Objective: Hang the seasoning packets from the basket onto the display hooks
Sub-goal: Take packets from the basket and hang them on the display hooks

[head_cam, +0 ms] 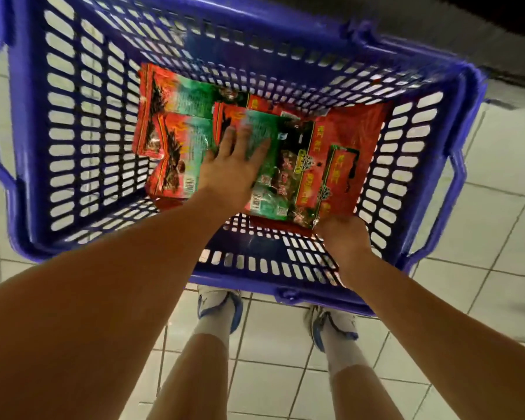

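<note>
A white tiled floor (467, 298) lies under a large blue slotted plastic basket (82, 122). On the basket's bottom, spread from its middle to the right wall, lie overlapping red-and-green glossy seasoning packets (355, 131). The left hand (231, 168) rests flat on the middle packets, fingers straight and slightly spread. The right hand (343, 237), at the near right, curls around the near edge of one packet. White-and-blue sneakers (219, 304) stand near the basket.

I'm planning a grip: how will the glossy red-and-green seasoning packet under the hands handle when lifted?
The glossy red-and-green seasoning packet is probably floppy: its film looks crinkled. Its shine suggests slipperiness. The left hand lies flat on it; the right hand grips its edge.
</note>
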Motion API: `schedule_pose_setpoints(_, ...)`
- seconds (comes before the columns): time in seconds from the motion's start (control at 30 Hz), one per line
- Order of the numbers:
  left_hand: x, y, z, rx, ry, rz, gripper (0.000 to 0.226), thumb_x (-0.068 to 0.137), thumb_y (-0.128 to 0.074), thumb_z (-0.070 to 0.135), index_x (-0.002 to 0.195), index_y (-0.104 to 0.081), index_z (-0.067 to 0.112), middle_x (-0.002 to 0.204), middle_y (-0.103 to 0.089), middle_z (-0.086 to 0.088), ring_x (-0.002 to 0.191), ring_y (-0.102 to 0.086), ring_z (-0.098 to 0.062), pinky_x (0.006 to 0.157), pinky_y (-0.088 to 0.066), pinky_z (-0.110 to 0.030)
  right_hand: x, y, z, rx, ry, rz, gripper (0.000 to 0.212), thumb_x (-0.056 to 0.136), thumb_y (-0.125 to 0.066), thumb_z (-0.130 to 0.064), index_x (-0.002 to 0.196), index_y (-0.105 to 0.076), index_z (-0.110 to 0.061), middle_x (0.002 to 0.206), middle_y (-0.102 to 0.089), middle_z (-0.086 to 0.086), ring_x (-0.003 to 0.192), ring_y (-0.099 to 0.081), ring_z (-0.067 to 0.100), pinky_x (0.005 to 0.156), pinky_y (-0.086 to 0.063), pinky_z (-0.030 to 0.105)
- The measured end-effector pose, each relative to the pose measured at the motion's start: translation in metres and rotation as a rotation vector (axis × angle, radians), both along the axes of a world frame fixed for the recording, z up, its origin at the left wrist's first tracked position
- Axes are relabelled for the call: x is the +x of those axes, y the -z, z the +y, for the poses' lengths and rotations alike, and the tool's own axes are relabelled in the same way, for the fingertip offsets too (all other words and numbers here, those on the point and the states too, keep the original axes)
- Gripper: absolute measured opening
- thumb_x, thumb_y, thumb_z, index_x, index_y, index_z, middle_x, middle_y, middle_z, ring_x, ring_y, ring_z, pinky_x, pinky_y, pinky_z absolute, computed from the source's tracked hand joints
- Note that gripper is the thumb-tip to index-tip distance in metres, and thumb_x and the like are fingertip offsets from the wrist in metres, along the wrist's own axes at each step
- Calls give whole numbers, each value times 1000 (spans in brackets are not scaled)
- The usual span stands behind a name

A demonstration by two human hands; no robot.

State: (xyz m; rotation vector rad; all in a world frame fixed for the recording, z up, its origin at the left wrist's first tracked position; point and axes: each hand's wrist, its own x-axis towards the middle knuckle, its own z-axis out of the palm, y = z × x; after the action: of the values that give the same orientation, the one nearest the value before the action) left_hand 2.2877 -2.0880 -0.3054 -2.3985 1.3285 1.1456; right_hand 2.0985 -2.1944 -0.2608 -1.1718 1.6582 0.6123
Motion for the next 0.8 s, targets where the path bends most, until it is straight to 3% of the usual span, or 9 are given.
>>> schedule_pose_setpoints(0.17,24,-24,5,-172,-180,104,87,87,-62,18,160,-17,26,167,-16,-15,152,-14,-42,116,-30,-64,10,7,7,-76,82,55,13,92,-51,-13,102,-60,-13,77,-55,2,61,-46,18,54,-36,30)
schedule_pose_setpoints(0.27,37,-41,15,-318,-306,160,75,80,-57,8,152,-39,16,152,-43,-17,138,-41,-42,107,-43,-60,21,11,16,-117,171,40,27,92,-54,-13,119,-54,-12,84,-55,1,67,-48,14,55,-35,27)
schedule_pose_setpoints(0.33,41,-48,25,-387,-398,198,71,77,-55,3,146,-44,16,144,-51,-15,128,-52,-36,103,-49,-51,26,15,22,-145,221,57,44,92,-58,-16,134,-46,-8,100,-58,4,74,-50,16,69,-39,29)
schedule_pose_setpoints(0.4,42,-55,34,-410,-515,248,71,78,-54,-4,144,-45,19,135,-57,-10,110,-61,-26,87,-53,-26,29,20,22,-156,259,89,52,92,-61,-18,139,-43,-8,112,-60,9,80,-54,20,77,-41,33)
schedule_pose_setpoints(0.47,45,-58,44,-433,-645,291,68,80,-53,-5,142,-48,22,118,-62,-4,82,-61,-10,61,-43,-3,31,22,19,-136,222,143,49,93,-63,-21,137,-46,-8,113,-63,10,86,-58,24,77,-45,36)
schedule_pose_setpoints(0.53,47,-64,52,-451,-748,315,63,84,-53,-7,140,-50,22,109,-63,1,70,-58,-4,48,-44,-7,29,22,12,-111,99,168,38,96,-61,-27,128,-56,-9,110,-66,12,91,-61,28,83,-53,42)
schedule_pose_setpoints(0.67,46,-77,62,-441,-800,360,60,85,-51,-12,135,-53,20,112,-63,5,79,-59,-2,55,-47,-9,27,9,13,-101,-13,36,19,95,-61,-21,109,-66,-9,96,-68,8,84,-62,26,76,-52,37)
schedule_pose_setpoints(0.73,43,-83,62,-439,-818,406,60,86,-51,-13,136,-53,19,119,-61,5,90,-61,-6,66,-47,-9,29,-10,21,-89,93,-85,9,91,-61,-17,93,-70,-14,83,-70,5,78,-62,26,71,-52,36)
schedule_pose_setpoints(0.8,40,-89,61,-428,-855,489,60,87,-53,-12,139,-52,19,140,-54,2,105,-61,-19,77,-50,-24,35,-34,27,-38,226,-255,11,90,-60,-12,87,-70,-16,83,-75,4,83,-70,27,77,-58,41)
